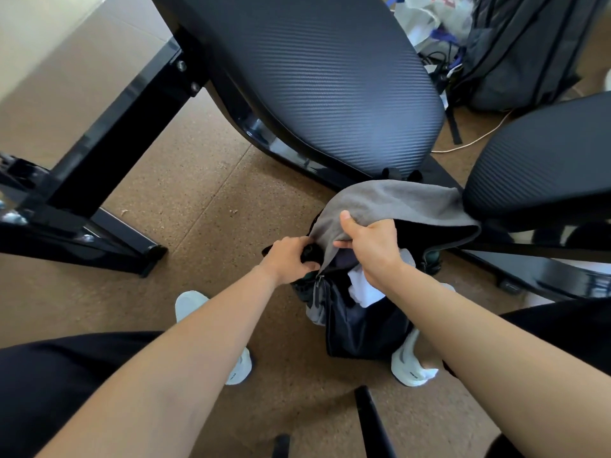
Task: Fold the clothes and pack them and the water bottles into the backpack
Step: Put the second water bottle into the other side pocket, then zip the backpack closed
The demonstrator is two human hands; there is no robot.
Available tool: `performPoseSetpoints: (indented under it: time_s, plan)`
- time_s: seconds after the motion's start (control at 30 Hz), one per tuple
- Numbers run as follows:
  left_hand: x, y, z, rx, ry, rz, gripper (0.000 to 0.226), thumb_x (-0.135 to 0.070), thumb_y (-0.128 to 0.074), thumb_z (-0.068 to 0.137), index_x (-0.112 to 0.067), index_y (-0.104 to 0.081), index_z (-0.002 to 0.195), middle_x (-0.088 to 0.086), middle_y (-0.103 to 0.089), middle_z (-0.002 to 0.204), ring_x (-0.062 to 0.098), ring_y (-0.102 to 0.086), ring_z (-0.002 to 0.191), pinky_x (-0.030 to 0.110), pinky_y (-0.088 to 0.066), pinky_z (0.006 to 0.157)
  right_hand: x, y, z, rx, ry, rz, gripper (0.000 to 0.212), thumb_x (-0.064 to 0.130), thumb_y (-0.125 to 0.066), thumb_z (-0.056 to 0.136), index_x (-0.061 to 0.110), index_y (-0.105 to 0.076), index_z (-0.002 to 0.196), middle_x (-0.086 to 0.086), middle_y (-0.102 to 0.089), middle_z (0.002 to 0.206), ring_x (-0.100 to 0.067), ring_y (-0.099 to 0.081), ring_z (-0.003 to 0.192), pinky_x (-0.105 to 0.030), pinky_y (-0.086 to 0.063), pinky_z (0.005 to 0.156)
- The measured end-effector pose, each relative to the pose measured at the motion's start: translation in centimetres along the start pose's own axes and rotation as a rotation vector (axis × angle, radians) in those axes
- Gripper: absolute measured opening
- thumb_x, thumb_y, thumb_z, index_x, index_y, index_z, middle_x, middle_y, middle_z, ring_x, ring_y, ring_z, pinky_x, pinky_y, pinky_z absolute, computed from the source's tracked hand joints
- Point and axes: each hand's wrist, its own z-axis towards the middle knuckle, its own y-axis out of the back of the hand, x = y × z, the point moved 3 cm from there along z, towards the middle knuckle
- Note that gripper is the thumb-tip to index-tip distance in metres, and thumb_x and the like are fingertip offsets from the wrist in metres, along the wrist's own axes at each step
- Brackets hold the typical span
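A dark backpack (pixel 360 328) stands on the floor between my feet, its top open. My right hand (pixel 372 241) grips the grey top flap (pixel 396 201) of the backpack and holds it lifted. My left hand (pixel 291 259) grips the black edge of the opening on the left side. White cloth (pixel 363 287) and dark cloth show inside the opening. A zip pull (pixel 319 280) hangs at the front of the opening. A dark bottle-like shape (pixel 433 257) sits at the bag's right side, mostly hidden.
Two black chair seats (pixel 314 84) (pixel 542 160) loom over the bag at the back and right. A black table leg (pixel 99 153) stands at the left. Another dark backpack (pixel 522 51) and cables (pixel 443 64) lie at the far right. The floor is brown cork.
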Motion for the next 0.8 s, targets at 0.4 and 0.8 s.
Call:
performPoseSetpoints:
  time_s: [0.4, 0.8]
  plan:
    - [0.7, -4.8, -5.9, -0.381, 0.48, -0.585, 0.05, -0.039, -0.076, 0.079, -0.03, -0.046, 0.118, -0.005, -0.05, 0.121, 0.015, -0.058, 0.104, 0.042, -0.053, 0.089, 0.1, 1.2, -0.2, 0.222, -0.12, -0.096, 0.031, 0.033, -0.061, 0.102, 0.006, -0.071, 0.112, -0.012, -0.075, 0.111, -0.03, -0.07, 0.108, -0.034, -0.059, 0.082]
    - [-4.0, -15.7, -8.4, 0.302, 0.774, -0.829, 0.09, -0.033, -0.073, 0.094, -0.002, -0.018, 0.159, 0.014, -0.029, 0.163, 0.034, -0.036, 0.147, 0.042, -0.04, 0.111, 1.8, 13.1, -1.1, -0.121, 0.403, -1.006, 0.069, 0.022, -0.082, 0.081, 0.014, -0.049, 0.141, -0.004, -0.05, 0.133, -0.021, -0.053, 0.115, -0.036, -0.049, 0.094]
